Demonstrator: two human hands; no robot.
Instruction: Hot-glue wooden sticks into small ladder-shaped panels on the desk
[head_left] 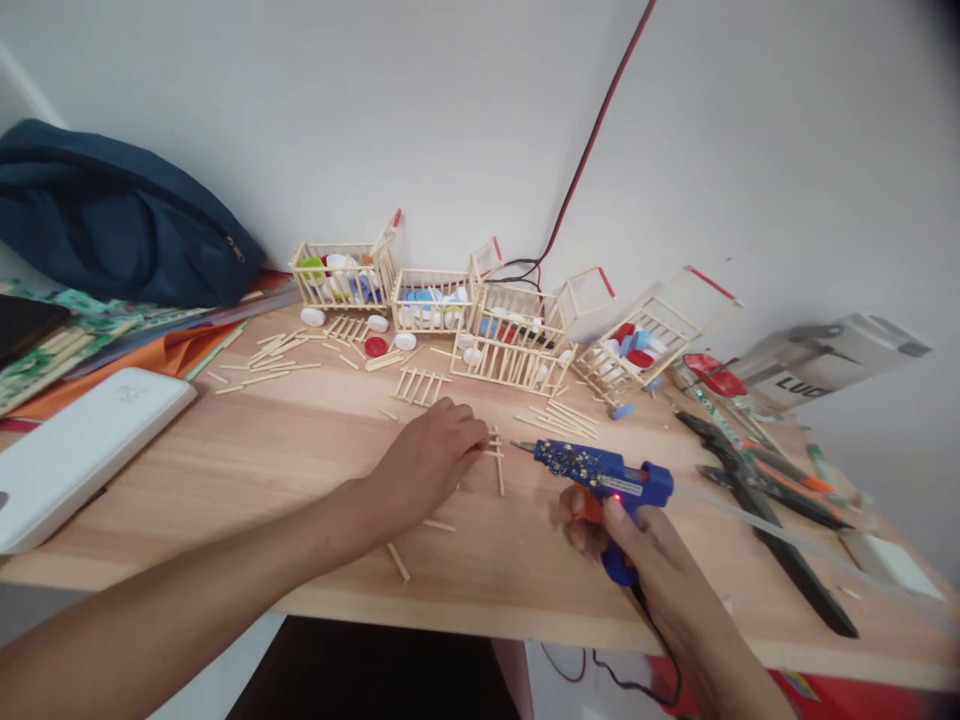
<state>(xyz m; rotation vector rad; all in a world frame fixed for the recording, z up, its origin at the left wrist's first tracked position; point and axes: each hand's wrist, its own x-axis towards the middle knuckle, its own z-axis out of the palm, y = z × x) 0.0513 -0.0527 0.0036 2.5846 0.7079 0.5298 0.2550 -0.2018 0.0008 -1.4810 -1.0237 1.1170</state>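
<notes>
My right hand (637, 550) is wrapped round the handle of a blue hot glue gun (600, 470), its fingers at the orange trigger. A small red light glows on the gun's side. The metal nozzle points left, close to a small lattice of thin wooden sticks (500, 470) lying on the table. My left hand (435, 455) is closed at the left side of this lattice, fingertips pinched on a wooden stick that they mostly hide. Behind that hand lies another ladder-like stick panel (420, 387). Loose sticks (562, 420) lie beyond the nozzle.
Several miniature stick carts holding bottle caps, one of them a cart (345, 275), stand along the wall. A white power bank (90, 450) and dark blue bag (127, 215) are left. Pliers (765, 520) and a box (832, 360) lie right. The gun's cord (652, 620) hangs over the front edge.
</notes>
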